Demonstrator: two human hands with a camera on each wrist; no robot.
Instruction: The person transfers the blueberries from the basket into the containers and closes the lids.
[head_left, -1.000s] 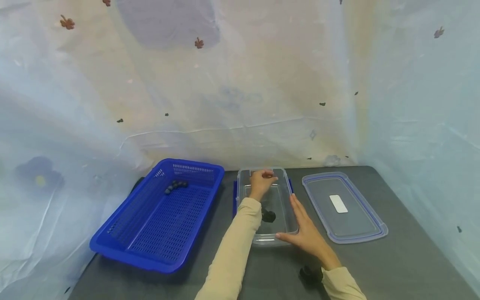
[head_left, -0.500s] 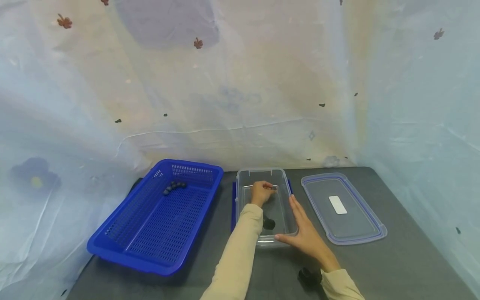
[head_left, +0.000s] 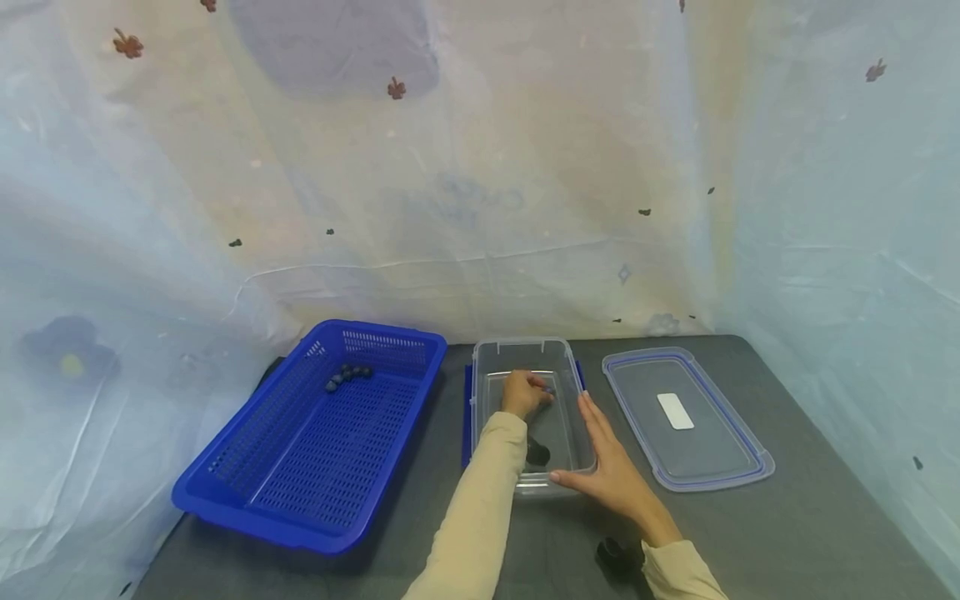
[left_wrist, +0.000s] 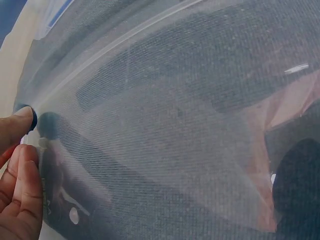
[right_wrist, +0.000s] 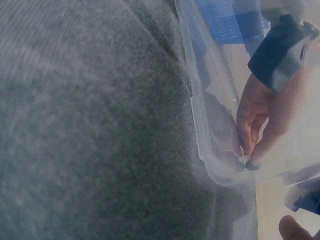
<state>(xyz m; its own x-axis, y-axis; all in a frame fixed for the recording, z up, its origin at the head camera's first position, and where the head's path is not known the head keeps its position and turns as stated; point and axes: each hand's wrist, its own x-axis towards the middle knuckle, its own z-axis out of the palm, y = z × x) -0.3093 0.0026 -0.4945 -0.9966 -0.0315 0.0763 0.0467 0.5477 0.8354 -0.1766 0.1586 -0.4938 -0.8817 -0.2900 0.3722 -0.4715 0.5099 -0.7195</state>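
Observation:
My left hand (head_left: 527, 393) reaches down into a clear plastic box (head_left: 487, 354). Its thumb and fingertips pinch a small dark round berry, which looks like a blueberry (left_wrist: 34, 120), close to the box wall. The right wrist view shows the same pinch through the plastic, with the blueberry (right_wrist: 251, 165) low by a box corner. My right hand (head_left: 618, 475) steadies the box at its near right corner, fingers straight along the side and thumb on the near rim. Several more dark berries (head_left: 347, 375) lie in the far part of a blue basket (head_left: 330, 533).
To the right of the box lies its clear lid (head_left: 720, 467) with a blue seal and a white label (head_left: 676, 411). Something blue (head_left: 467, 417) shows at the box's left side. All stand on a grey cloth-covered table (head_left: 810, 542) before a patterned curtain (head_left: 480, 167).
My left hand has moved from the far end of the box down into it and slightly nearer. The right hand, basket and lid stay where they were.

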